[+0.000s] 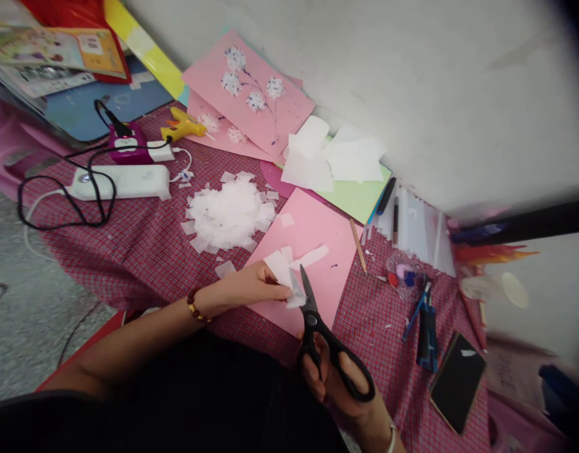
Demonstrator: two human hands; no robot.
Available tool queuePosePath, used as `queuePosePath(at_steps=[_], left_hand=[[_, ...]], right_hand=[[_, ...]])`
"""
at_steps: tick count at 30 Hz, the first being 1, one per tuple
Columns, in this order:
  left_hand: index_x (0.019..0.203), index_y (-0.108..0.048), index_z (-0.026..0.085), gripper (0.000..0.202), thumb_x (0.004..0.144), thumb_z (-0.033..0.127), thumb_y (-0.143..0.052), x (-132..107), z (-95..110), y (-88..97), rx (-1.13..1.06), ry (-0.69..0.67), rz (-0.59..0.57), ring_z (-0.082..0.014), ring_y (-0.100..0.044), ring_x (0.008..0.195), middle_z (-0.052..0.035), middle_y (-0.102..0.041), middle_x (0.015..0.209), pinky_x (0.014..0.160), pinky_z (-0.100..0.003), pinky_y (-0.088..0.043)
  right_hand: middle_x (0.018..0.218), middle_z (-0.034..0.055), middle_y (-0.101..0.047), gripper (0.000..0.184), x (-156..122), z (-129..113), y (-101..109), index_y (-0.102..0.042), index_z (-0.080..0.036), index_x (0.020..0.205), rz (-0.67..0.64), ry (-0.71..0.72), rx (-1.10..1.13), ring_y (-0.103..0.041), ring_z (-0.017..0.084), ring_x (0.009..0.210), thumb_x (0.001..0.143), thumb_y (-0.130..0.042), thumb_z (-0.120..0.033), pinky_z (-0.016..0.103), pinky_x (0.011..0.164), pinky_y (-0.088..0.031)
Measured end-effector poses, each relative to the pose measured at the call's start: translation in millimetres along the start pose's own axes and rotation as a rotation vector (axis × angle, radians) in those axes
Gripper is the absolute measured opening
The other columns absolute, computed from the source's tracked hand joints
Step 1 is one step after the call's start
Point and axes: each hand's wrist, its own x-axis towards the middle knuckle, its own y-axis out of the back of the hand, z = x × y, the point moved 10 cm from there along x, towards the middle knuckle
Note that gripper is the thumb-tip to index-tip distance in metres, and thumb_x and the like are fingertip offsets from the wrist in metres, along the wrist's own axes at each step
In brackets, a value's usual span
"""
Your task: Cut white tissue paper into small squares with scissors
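My left hand (256, 286) pinches a folded piece of thin white tissue paper (286, 270) over a pink sheet (320, 233). Black-handled scissors (312, 319) are in my right hand (339, 384), fingers through the loops. Their blades point up and away, right beside the tissue; I cannot tell whether they touch it. On the pink sheet lie a white tissue strip (313, 257) and a small white square (287, 219). Left of that sheet, a heap of cut white tissue pieces (228, 211) rests on the checked tablecloth (150, 251).
Pink cards with white paper flowers (289, 113) lean at the back wall. Larger tissue sheets (350, 154) lie on green paper. Left are a yellow glue gun (180, 126) and a white power strip (124, 182). Right are a pencil (358, 245), a utility knife (427, 333) and a phone (458, 382).
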Motion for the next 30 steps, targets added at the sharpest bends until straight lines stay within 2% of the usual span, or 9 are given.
queuePosePath(at_steps=[5, 10, 15, 18, 21, 23, 25, 27, 30], left_hand=[[0.08, -0.068, 0.014, 0.013, 0.076, 0.027, -0.066, 0, 1, -8.1, -0.06, 0.007, -0.038, -0.0098, -0.058, 0.067, -0.0016, -0.069, 0.076, 0.071, -0.024, -0.047], [0.077, -0.069, 0.014, 0.018, 0.079, 0.03, -0.064, 0, 3, -12.6, -0.037, 0.0, -0.083, -0.0107, -0.058, 0.066, -0.0029, -0.069, 0.074, 0.071, -0.025, -0.048], [0.075, -0.07, 0.013, 0.02, 0.079, 0.032, -0.066, -1, 2, -11.6, -0.055, 0.02, -0.088, -0.0103, -0.058, 0.064, -0.0024, -0.068, 0.071, 0.069, -0.024, -0.046], [0.088, -0.071, 0.015, 0.017, 0.075, 0.027, -0.072, -1, 10, -11.9, -0.158, -0.018, -0.082, -0.0132, -0.062, 0.079, -0.0048, -0.072, 0.088, 0.079, -0.027, -0.047], [0.109, -0.067, 0.019, 0.043, 0.067, 0.02, -0.078, -1, 20, -2.5, -0.372, -0.092, -0.002, -0.0147, -0.062, 0.091, -0.0052, -0.07, 0.104, 0.085, -0.027, -0.046], [0.115, -0.063, 0.019, 0.053, 0.065, 0.021, -0.079, 1, 22, 0.2, -0.521, -0.103, 0.011, -0.0159, -0.062, 0.094, -0.006, -0.069, 0.108, 0.087, -0.028, -0.045], [0.113, -0.064, 0.018, 0.047, 0.069, 0.026, -0.077, 3, 23, -0.8, -0.609, -0.095, -0.003, -0.0163, -0.062, 0.094, -0.0067, -0.069, 0.105, 0.087, -0.028, -0.045], [0.106, -0.067, 0.016, 0.034, 0.075, 0.03, -0.073, 4, 22, 0.3, -0.605, -0.1, 0.015, -0.0151, -0.061, 0.089, -0.0064, -0.069, 0.1, 0.084, -0.027, -0.045], [0.093, -0.071, 0.014, 0.024, 0.077, 0.031, -0.071, 3, 21, 11.6, -0.471, -0.131, 0.157, -0.0123, -0.058, 0.078, -0.0044, -0.068, 0.089, 0.076, -0.025, -0.043]], right_hand=[[0.07, 0.0018, -0.057, 0.059, 4, -3, -7, -0.065, -0.019, 0.113, -0.016, 0.002, -0.02, -0.039, 0.012, 0.049, 0.074, -0.068, -0.063, 0.027, 0.048, -0.028], [0.068, -0.0002, -0.055, 0.059, 7, -1, -6, -0.064, -0.022, 0.115, -0.028, 0.003, -0.026, -0.034, 0.01, 0.045, 0.073, -0.07, -0.063, 0.026, 0.042, -0.027], [0.068, -0.002, -0.053, 0.045, 3, -8, -3, -0.061, -0.02, 0.111, 0.022, 0.081, -0.154, -0.033, 0.007, 0.046, 0.085, -0.063, -0.057, 0.021, 0.041, -0.026], [0.064, -0.0034, -0.05, 0.043, 1, -9, -4, -0.06, -0.019, 0.11, 0.031, 0.086, -0.183, -0.032, 0.005, 0.044, 0.087, -0.061, -0.056, 0.019, 0.039, -0.024], [0.063, -0.0036, -0.05, 0.047, 0, -8, -4, -0.06, -0.019, 0.11, 0.035, 0.072, -0.173, -0.032, 0.005, 0.044, 0.085, -0.061, -0.059, 0.019, 0.039, -0.024], [0.064, -0.0034, -0.05, 0.05, -1, -7, -2, -0.061, -0.02, 0.113, 0.051, 0.074, -0.17, -0.031, 0.005, 0.044, 0.084, -0.062, -0.06, 0.019, 0.038, -0.024], [0.066, -0.0025, -0.05, 0.052, -2, -7, 5, -0.061, -0.019, 0.116, 0.09, 0.084, -0.18, -0.031, 0.006, 0.045, 0.084, -0.062, -0.059, 0.019, 0.039, -0.025], [0.068, -0.0018, -0.051, 0.052, -3, -6, 9, -0.062, -0.019, 0.118, 0.095, 0.089, -0.195, -0.033, 0.006, 0.047, 0.085, -0.061, -0.058, 0.02, 0.04, -0.026], [0.069, -0.0018, -0.05, 0.051, -5, -4, 10, -0.061, -0.02, 0.119, 0.063, 0.093, -0.203, -0.034, 0.007, 0.047, 0.086, -0.059, -0.059, 0.02, 0.041, -0.028]])
